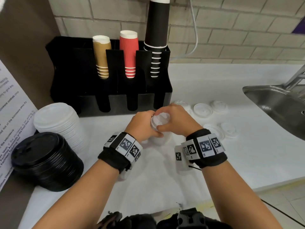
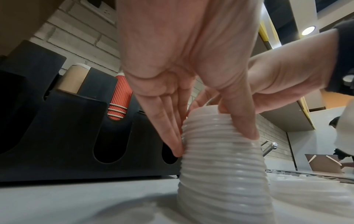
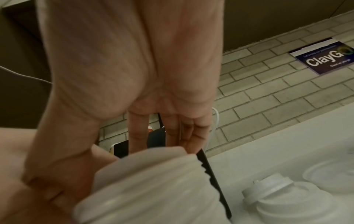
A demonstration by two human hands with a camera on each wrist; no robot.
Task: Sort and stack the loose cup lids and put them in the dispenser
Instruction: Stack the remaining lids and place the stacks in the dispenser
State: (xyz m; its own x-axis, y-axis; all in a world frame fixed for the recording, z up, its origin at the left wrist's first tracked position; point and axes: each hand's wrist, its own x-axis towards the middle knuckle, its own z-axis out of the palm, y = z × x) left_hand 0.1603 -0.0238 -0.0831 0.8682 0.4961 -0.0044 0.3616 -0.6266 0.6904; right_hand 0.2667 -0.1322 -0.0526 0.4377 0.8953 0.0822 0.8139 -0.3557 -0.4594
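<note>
I'm mid-stacking: my left hand (image 1: 143, 124) holds the side of the white lid stack (image 2: 220, 163), fingers (image 2: 168, 128) laid nearly straight down one flank w/ thumb on the other, while the stack stands on the bench (image 1: 214, 162) just in front of the dispenser (image 1: 109, 76). My right hand (image 1: 175, 119) sits curled over the top, thumb & fingertips pinching the top lid (image 1: 160, 117), seating it square on the rest, I'd say. Several loose lids (image 1: 202, 109) lie on the bench to the right, so sorting isn't done. Two finished piles, white (image 1: 61, 123) and black (image 1: 46, 161), sit at left, not in the dispenser yet. Next, prob: press the top lid till it nests, keep the left hand steadying the stack so it doesn't lean, then reach right for another lid of the same size. Stack looks a bit tilted in the left wrist view, so go gently.
</note>
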